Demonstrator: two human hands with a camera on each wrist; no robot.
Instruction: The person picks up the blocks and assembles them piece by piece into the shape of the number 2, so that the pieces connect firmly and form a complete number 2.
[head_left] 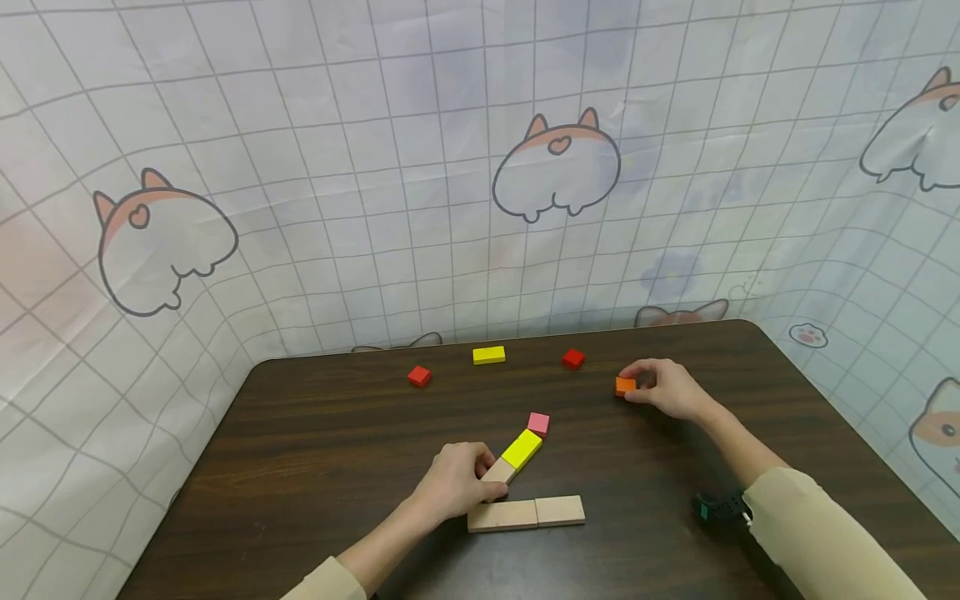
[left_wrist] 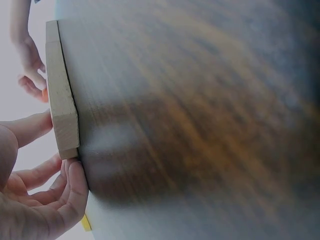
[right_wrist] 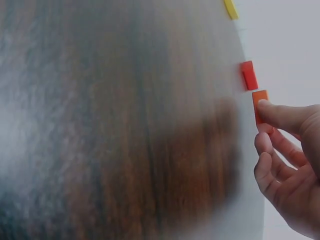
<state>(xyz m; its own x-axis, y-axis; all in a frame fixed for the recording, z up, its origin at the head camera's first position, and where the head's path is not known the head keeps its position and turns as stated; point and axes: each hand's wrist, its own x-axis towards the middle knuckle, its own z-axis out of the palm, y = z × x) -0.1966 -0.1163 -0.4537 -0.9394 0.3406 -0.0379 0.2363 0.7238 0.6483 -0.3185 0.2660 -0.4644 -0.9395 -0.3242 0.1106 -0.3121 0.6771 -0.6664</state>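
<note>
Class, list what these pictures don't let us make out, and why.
Head view: lower end of the slanted wooden block, covered by the left hand.
Left wrist view: most of the orange block, behind the front wooden row.
Right wrist view: one end of the far yellow block, cut off by the top edge.

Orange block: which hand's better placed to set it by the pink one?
Right, I'd say. The right hand pinches the orange block. The left hand is farther from it and occupied, holding the slanted wooden block.
</note>
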